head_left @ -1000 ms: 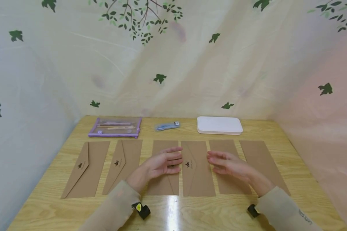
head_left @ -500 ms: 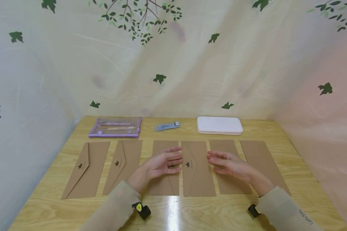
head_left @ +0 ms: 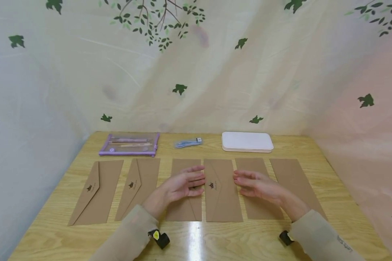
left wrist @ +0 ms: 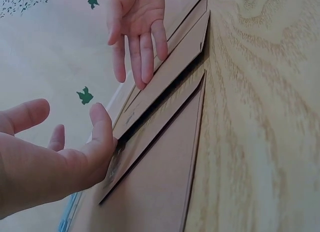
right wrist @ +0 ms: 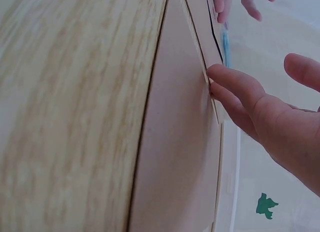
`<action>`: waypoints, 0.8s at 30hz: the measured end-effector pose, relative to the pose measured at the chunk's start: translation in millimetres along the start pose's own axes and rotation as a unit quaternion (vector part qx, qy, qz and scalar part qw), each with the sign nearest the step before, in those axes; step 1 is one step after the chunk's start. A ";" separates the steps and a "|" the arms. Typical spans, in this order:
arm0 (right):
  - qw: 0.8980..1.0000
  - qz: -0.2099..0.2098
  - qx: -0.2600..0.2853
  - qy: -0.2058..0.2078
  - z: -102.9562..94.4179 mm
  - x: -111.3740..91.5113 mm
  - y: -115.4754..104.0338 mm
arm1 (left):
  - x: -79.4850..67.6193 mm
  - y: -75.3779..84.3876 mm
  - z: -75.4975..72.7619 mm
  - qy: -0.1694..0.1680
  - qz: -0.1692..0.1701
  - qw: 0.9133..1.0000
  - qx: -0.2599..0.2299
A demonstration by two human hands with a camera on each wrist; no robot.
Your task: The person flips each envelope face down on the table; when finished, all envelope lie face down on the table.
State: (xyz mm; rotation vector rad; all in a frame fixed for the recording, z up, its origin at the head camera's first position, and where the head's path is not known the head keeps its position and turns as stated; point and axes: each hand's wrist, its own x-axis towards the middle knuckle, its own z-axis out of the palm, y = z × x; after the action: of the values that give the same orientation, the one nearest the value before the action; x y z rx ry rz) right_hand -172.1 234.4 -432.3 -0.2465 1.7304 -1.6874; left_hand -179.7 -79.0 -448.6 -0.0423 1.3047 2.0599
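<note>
Brown envelope (head_left: 223,199) | between left hand (head_left: 185,183) and right hand (head_left: 259,186) | fingers of both slightly spread

On my feed, in front of the white case (head_left: 247,141) and leftward, three envelopes (head_left: 228,208) bear black crown signs (head_left: 211,185), their script (head_left: 217,185) too blurred to read. I can't decipher the label (head_left: 199,140) on the blue pack (head_left: 185,144) left of the case, or the lettering (head_left: 344,243) on the right sleeve (head_left: 318,232), front-right of it.

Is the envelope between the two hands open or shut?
The envelope is shut: its flap, with the crown, lies folded down. Whether it's glued, I cannot tell.
</note>
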 end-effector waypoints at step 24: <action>1.000 -0.007 0.013 -0.007 4.7 -0.3 -1.2 | -0.4 6.3 -0.7 -0.017 0.011 1.000 0.004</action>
State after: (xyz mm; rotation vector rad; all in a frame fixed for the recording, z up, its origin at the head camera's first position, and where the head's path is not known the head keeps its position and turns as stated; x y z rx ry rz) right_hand -169.5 230.6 -430.7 -0.2594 1.6978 -1.7144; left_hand -183.2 -81.4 -443.8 0.0095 1.2980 2.0651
